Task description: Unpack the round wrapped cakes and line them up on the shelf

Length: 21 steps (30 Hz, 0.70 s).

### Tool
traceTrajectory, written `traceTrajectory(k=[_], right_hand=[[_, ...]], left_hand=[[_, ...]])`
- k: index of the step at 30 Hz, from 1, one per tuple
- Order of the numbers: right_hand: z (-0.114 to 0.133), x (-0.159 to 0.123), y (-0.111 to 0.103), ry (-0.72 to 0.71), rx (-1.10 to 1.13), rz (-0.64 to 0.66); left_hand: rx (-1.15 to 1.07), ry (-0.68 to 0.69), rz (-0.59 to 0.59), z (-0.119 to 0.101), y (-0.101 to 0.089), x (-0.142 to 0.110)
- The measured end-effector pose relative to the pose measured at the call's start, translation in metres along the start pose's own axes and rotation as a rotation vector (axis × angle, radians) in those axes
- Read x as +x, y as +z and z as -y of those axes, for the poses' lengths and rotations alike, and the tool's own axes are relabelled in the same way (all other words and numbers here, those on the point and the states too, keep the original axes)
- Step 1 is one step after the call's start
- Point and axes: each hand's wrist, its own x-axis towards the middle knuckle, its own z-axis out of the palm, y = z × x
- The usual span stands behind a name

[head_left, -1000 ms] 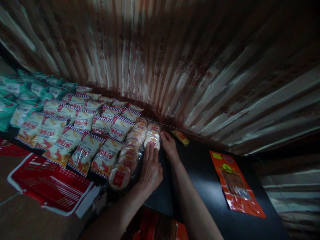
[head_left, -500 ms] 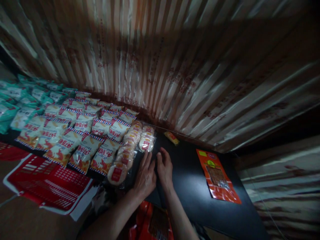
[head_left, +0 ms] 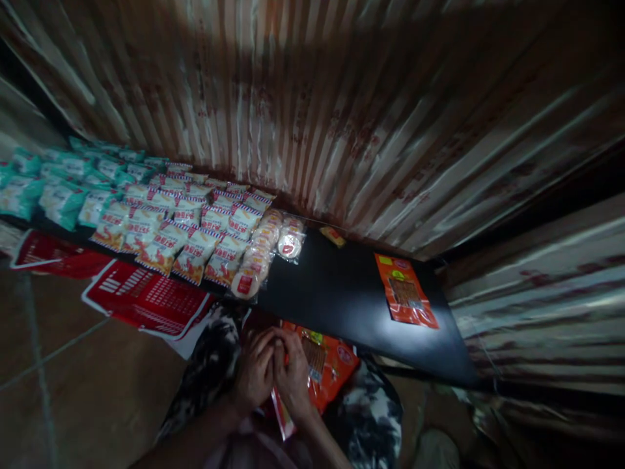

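My left hand (head_left: 254,370) and my right hand (head_left: 291,372) are together over my lap, fingers curled inward and touching. Whatever lies between the fingers is hidden. Right beside and under them are orange snack bags (head_left: 336,374) with a window showing brown sticks, resting on my lap. Just beyond, on the black shelf (head_left: 312,286), a long row of round crackers in clear wrappers (head_left: 247,281) overlaps toward the wall. A shorter row of wrapped crackers (head_left: 290,244) lies to its right.
White snack bags with striped edges (head_left: 190,254) and teal bags (head_left: 61,198) fill the shelf's left. Another orange bag (head_left: 406,293) lies at right, a small yellow packet (head_left: 333,236) near the corrugated wall (head_left: 312,124). Red baskets (head_left: 146,299) stand below.
Both hands have drawn back from the front of the shorter cracker row to my lap and come together. The view has tilted down, showing more of my lap and the floor.
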Motion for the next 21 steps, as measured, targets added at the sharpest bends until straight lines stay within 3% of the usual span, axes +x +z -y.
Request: traceTrajectory(k=[4,8,11,21], right_hand=[[-0.021,-0.032,0.021,0.108,-0.032,0.200],[-0.047,-0.046,0.034,0.222,-0.075,0.304],[-0.052,-0.046,0.036,0.273,-0.054,0.293],[-0.044,-0.046,0.038,0.218,-0.001,0.196]], left_hand=[[0.024,-0.282,0.158,0.015,0.014,-0.041],[0.030,-0.503,0.339,0.017,0.021,-0.050],[-0.082,-0.641,0.355,0.015,0.019,-0.041],[-0.125,-0.789,0.243,0.022,0.027,-0.010]])
